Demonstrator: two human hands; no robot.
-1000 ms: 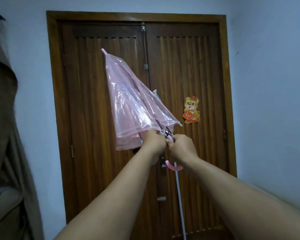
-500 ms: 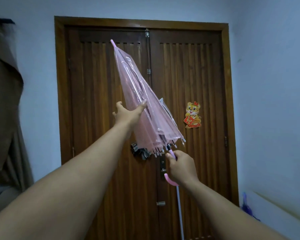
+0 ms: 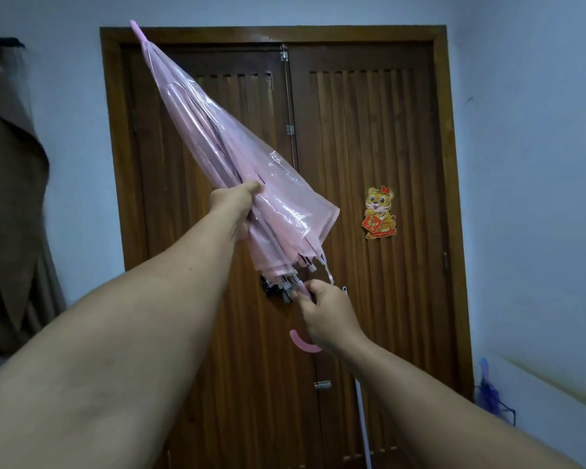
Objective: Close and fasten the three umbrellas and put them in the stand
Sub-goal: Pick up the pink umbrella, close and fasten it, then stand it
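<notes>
Before the door (image 3: 369, 164), the umbrella (image 3: 224, 157) slants tip up-left, handle down-right; left hand (image 3: 236, 211) wraps its folded canopy, right hand (image 3: 325, 316) grips the shaft below, nearer the loose strap.

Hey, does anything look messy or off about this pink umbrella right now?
Yes. The pink umbrella is folded but loose: one panel billows out on the right above the rib tips. The left hand grips the canopy, the right hand holds the shaft.

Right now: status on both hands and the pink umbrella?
Left hand grips folded canopy of pink umbrella. Right hand holds the shaft by the hooked handle. Canopy collapsed, folds loose; no strap seen fastened. Nothing blocking; stand not in view.
</notes>
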